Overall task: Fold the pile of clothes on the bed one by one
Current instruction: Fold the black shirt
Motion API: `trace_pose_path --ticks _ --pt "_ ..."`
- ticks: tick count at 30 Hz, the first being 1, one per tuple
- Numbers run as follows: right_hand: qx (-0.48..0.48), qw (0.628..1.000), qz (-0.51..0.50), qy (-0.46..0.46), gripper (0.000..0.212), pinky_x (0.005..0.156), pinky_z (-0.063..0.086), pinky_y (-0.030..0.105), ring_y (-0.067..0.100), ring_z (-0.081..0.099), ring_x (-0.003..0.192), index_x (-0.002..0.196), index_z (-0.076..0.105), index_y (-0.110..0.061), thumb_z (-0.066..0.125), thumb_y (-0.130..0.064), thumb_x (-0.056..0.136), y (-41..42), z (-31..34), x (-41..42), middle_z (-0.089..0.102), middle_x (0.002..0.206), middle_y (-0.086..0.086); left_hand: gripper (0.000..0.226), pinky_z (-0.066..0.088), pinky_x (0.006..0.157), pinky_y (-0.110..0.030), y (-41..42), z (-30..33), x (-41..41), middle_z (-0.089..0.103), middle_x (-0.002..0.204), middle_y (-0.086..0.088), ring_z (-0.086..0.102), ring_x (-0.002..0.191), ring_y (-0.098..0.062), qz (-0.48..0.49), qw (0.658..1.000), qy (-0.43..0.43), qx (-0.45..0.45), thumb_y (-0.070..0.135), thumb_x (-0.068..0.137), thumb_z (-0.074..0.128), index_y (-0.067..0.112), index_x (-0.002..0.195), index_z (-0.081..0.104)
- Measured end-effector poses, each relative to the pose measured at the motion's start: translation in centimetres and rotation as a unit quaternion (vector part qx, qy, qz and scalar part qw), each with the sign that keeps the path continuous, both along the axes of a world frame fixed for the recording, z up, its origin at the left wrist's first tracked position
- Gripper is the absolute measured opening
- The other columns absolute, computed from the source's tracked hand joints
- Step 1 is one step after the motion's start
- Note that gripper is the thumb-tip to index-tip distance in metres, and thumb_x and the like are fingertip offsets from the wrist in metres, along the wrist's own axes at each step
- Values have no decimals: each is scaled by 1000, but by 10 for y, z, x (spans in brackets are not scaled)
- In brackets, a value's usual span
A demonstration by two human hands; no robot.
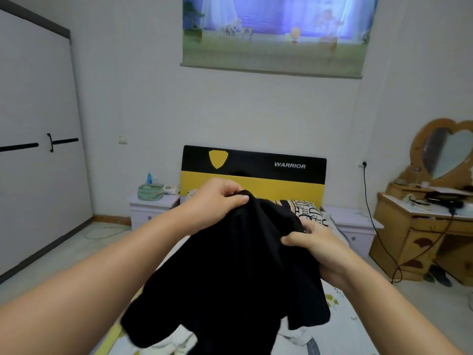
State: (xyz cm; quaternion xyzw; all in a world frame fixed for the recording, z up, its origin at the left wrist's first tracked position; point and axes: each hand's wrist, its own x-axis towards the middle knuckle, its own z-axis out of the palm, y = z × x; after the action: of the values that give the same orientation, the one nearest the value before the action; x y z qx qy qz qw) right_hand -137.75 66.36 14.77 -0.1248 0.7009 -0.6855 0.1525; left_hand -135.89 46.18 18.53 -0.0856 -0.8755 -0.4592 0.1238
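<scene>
Far left of the headboard (253, 172) stands a white wardrobe (38, 139) with black handles, doors closed. Closer in, just left of the headboard, a pale nightstand (153, 206) carries a green basket (150, 192) and a blue bottle (149, 178). Now the left hand (215, 203), raised in front of the headboard's lower left part, fingers curled tight and pinching the top edge of the black garment (230, 278). That garment hangs from both hands, bunched at the top and draping down over the bed (340, 316), below the headboard. Under its lower edge, pale clothes (174, 342) lie on the floral sheet. Just right of the garment's top, the right hand (317, 244) grips the cloth too, thumb on top and fingers wrapped under the fold. Behind it, against the headboard, sits a pillow (309, 211) with black lettering. Above the headboard hangs a wall scroll (276, 34). Right of the headboard, a second nightstand (355, 226), then a wooden dresser (422, 239) with a heart-shaped mirror (445, 152).
</scene>
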Motion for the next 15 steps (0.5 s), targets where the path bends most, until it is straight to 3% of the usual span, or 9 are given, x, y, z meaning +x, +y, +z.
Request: trace_pose_path --ticks 4,7,10,12,15 --pt "-13 999 30 -39 25 71 56 29 25 70 85 105 65 -4 67 -15 83 -17 -3 5 71 99 15 16 49 76 -29 10 -1 1 67 87 -9 61 79 -14 -23 1000 -7 8 19 93 54 17 84 67" --pt "-20 999 -11 -31 16 66 56 28 24 68 76 99 66 1 59 -9 89 -24 -1 6 71 92 16 14 48 69 -25 4 -7 2 65 79 -4 60 74 -12 -22 1000 -8 4 18 91 57 15 82 67" --pt "-40 997 -54 23 15 67 54 29 22 67 77 94 66 -6 51 -6 94 -19 8 2 71 90 12 9 47 65 -21 -14 -17 7 66 76 -3 60 70 -11 -12 999 -29 -24 19 86 64 13 81 68" --pt "-41 995 -71 64 19 68 52 29 20 66 76 86 65 -11 49 -6 95 -16 16 0 70 85 8 4 50 66 -20 -28 -26 10 69 77 1 64 70 -10 -24 995 -75 -56 20 80 71 16 81 68" --pt "-37 990 -94 101 20 69 50 29 19 65 77 86 65 -12 48 -7 96 -14 26 -1 68 84 6 16 53 63 -18 -46 -44 14 71 77 5 67 67 -5 -37 971 -196 -133 17 72 78 19 83 65"
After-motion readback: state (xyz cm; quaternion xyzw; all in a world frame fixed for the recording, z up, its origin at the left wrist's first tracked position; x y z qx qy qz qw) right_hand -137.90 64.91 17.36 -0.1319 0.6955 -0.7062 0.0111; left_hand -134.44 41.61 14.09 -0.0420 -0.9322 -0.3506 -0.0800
